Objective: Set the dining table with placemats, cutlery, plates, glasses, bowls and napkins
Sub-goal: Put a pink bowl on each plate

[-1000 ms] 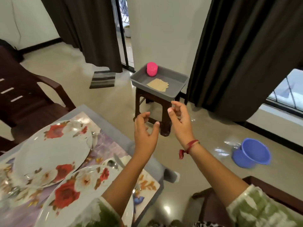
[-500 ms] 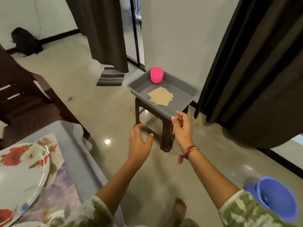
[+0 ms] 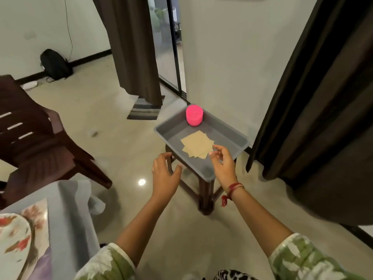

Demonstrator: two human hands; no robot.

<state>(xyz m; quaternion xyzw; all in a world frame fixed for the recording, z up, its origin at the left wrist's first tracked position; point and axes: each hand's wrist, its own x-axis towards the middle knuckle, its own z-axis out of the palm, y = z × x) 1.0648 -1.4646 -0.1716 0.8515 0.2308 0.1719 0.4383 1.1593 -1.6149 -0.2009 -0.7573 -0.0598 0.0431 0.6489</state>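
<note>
fingers [image 3: 217, 147] of right hand [image 3: 223, 168] curl near napkins [image 3: 196, 144].

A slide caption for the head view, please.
Right hand hovers at napkins in a grey tray; left hand open nearby.

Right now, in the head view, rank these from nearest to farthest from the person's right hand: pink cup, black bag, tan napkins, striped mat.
1. Tan napkins: in the grey tray, just ahead of the right hand.
2. Pink cup: at the tray's far corner.
3. Striped mat: beyond the tray, below the curtain.
4. Black bag: far left, against the wall.
</note>
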